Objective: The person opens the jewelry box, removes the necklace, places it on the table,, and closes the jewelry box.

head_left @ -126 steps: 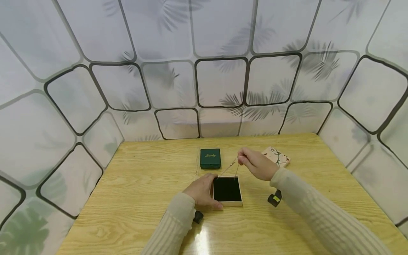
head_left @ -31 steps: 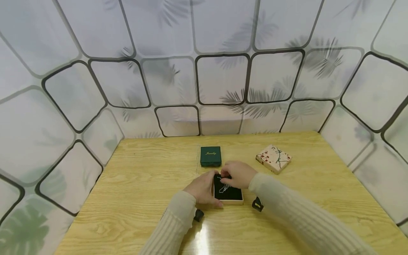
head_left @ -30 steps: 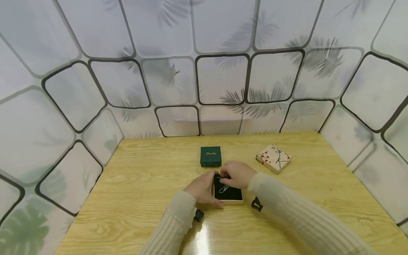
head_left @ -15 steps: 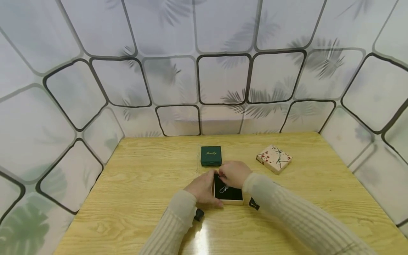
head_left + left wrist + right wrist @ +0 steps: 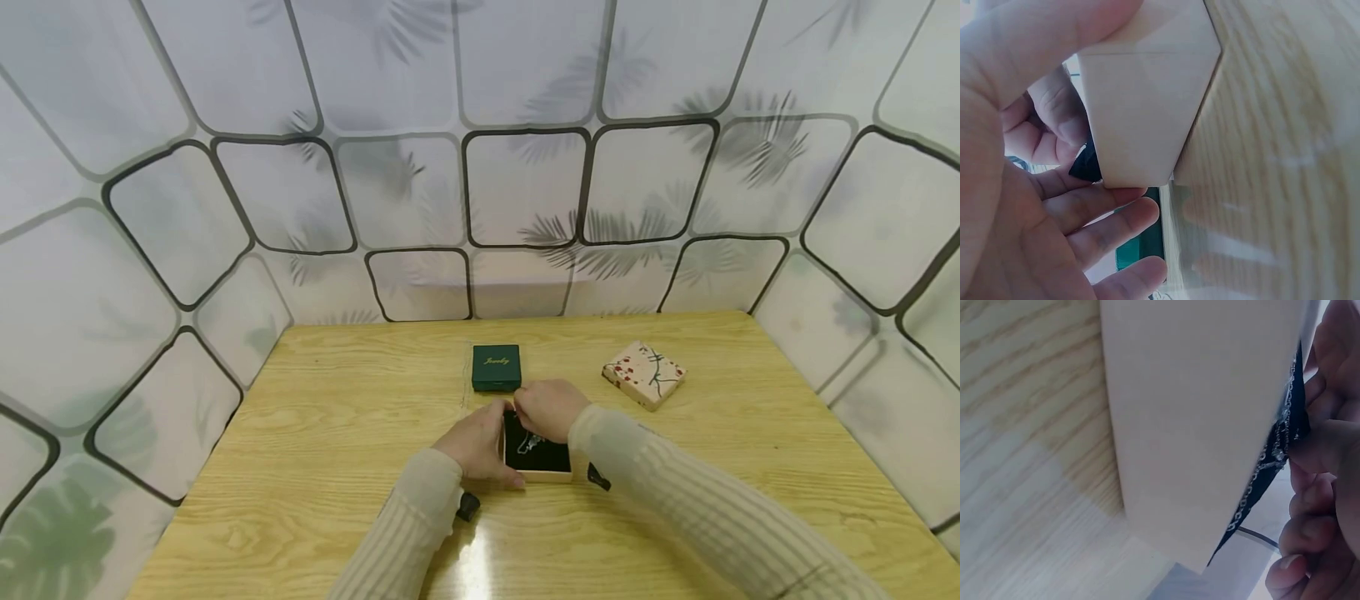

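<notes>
My left hand (image 5: 476, 442) grips a small pale box (image 5: 543, 477) on the wooden table from its left side, thumb at the near wall and fingers at the far wall. Inside lies a black pad (image 5: 557, 457) with a silver necklace (image 5: 531, 442) across it. At the pad's far left corner, my right hand (image 5: 553, 408) pinches the pad and partly covers it. The left wrist view shows the black corner (image 5: 1087, 164) raised above the box wall. In the right wrist view the chain (image 5: 1277, 450) runs along the tilted pad, close by the right thumb.
A dark green box (image 5: 497, 367) with gold lettering stands just behind the hands. A thin chain (image 5: 466, 387) lies on the table to its left. At the back right sits a flat pale floral box piece (image 5: 645, 375). A patterned curtain (image 5: 525, 192) encloses the table.
My right hand has come down from holding the necklace raised to the box's far left corner. The necklace now lies on the black pad. The left hand keeps its place.
</notes>
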Available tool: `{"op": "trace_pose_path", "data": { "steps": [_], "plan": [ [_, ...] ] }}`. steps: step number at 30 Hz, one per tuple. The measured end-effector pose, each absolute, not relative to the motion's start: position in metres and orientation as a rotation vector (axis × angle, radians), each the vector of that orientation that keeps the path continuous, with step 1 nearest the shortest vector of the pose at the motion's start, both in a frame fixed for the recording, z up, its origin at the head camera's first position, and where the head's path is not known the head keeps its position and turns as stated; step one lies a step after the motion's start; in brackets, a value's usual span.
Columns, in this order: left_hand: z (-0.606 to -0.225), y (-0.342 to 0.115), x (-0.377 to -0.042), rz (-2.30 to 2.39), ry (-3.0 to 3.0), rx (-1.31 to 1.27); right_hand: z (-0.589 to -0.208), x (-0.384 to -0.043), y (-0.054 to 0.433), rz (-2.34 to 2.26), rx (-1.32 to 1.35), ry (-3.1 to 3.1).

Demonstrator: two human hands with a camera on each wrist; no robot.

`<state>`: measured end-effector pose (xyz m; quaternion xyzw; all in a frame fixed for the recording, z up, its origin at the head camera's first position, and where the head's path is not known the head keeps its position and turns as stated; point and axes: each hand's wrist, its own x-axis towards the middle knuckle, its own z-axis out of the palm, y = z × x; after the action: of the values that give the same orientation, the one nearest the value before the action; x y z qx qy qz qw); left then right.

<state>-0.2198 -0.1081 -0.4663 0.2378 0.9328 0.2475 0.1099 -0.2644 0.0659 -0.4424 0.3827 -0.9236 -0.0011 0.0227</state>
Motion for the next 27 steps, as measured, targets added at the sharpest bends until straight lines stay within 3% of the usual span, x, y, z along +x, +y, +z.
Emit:
{"op": "trace_pose_path", "data": {
  "steps": [16, 27],
  "plan": [
    [-0.466, -0.109, -0.22, 0.706, 2.749, 0.715, -0.447, -0.275, 0.081, 0.203, 1.331, -2.802],
    [-0.468, -0.109, -0.221, 0.705, 2.737, 0.696, -0.448, -0.275, 0.079, 0.215, 1.293, -2.835]
  ]
}}
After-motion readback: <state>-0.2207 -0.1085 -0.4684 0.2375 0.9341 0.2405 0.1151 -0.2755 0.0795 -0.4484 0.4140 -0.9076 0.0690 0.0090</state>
